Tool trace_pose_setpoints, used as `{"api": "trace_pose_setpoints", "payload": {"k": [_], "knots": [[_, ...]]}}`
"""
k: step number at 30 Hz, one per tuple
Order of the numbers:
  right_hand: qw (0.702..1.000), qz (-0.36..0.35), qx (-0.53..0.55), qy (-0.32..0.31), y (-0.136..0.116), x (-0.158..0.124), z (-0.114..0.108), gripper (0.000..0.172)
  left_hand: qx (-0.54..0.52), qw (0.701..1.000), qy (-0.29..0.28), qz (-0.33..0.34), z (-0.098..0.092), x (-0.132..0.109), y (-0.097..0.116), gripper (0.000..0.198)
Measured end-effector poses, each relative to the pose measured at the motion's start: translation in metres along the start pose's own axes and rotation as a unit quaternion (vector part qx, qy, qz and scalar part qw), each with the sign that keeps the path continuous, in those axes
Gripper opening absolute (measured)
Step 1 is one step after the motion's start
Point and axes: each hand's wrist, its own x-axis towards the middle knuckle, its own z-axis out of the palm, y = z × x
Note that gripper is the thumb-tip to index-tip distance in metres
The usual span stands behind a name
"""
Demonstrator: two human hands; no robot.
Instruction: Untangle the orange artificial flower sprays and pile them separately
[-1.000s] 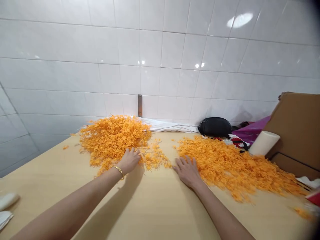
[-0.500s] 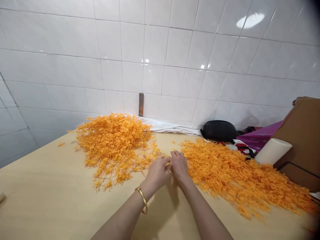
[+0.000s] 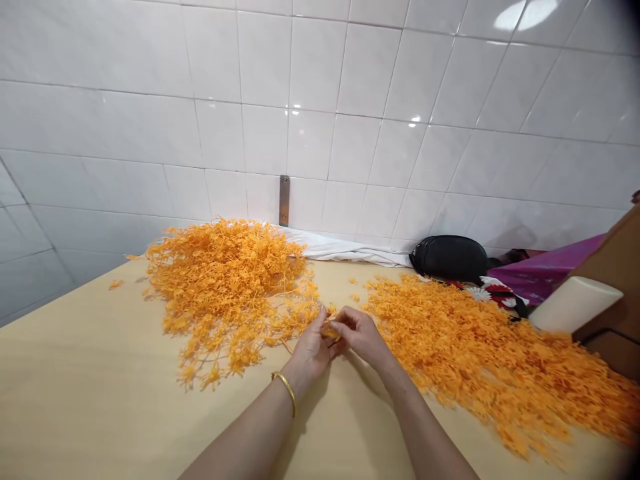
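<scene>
My left hand (image 3: pixel 311 350), with a gold bangle on its wrist, and my right hand (image 3: pixel 363 337) meet at the middle of a pale wooden table (image 3: pixel 100 387). Both pinch the same small orange plastic sprig (image 3: pixel 330 329) between their fingertips. To the left lies a heap of orange plastic sprigs still joined on thin stems (image 3: pixel 225 280). To the right spreads a wider heap of loose orange pieces (image 3: pixel 480 347), which my right forearm touches.
A white tiled wall (image 3: pixel 320 100) rises behind the table. Along it lie a white cloth (image 3: pixel 345 252), a black pouch (image 3: pixel 450 257) and purple fabric (image 3: pixel 545 273). A cream cylinder (image 3: pixel 570 303) and a brown cardboard box (image 3: pixel 620 293) stand at the right edge.
My left hand left the left heap and my right hand left the right heap. Both came together at the middle and closed on one orange sprig. The camera tilted slightly.
</scene>
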Motion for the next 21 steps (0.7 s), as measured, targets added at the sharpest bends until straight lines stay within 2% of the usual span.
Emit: {"api": "trace_pose_setpoints", "payload": {"k": [2, 3, 4, 7, 9, 10, 14, 16, 19, 21], "knots": [[0.994, 0.027, 0.063, -0.080, -0.001, -0.004, -0.002, 0.022, -0.027, 1.000, 0.001, 0.005, -0.003, 0.003, 0.002, 0.016], [0.992, 0.036, 0.088, -0.077, 0.001, -0.004, -0.004, 0.024, -0.032, 0.999, -0.002, 0.002, -0.004, 0.005, 0.003, 0.013], [0.992, 0.042, 0.108, -0.042, 0.003, -0.004, -0.007, 0.026, -0.035, 0.999, -0.008, -0.002, -0.005, 0.005, 0.004, 0.011], [0.979, 0.073, 0.138, 0.133, 0.012, -0.002, -0.014, 0.030, -0.033, 0.999, -0.025, -0.007, -0.006, 0.005, 0.004, 0.008], [0.969, 0.096, 0.131, 0.185, 0.015, 0.000, -0.015, 0.030, -0.022, 1.000, -0.018, 0.008, -0.007, 0.006, 0.002, 0.006], [0.971, 0.100, 0.125, 0.179, 0.015, 0.000, -0.013, 0.031, -0.014, 1.000, -0.019, 0.018, -0.007, 0.006, 0.000, 0.006], [0.987, 0.072, 0.112, 0.089, 0.013, -0.001, 0.002, 0.029, -0.003, 0.998, -0.051, 0.032, -0.009, 0.007, -0.004, 0.007], [0.990, 0.049, 0.086, 0.098, 0.012, -0.002, 0.009, 0.026, 0.002, 0.998, -0.067, 0.014, -0.010, 0.007, -0.003, 0.008], [0.987, 0.028, 0.034, 0.151, 0.011, -0.003, 0.010, 0.026, 0.002, 0.997, -0.071, -0.024, -0.009, 0.006, 0.001, 0.016], [0.989, 0.031, 0.016, 0.146, 0.009, -0.003, 0.008, 0.025, -0.008, 0.997, -0.065, -0.046, -0.009, 0.006, 0.004, 0.023]]}}
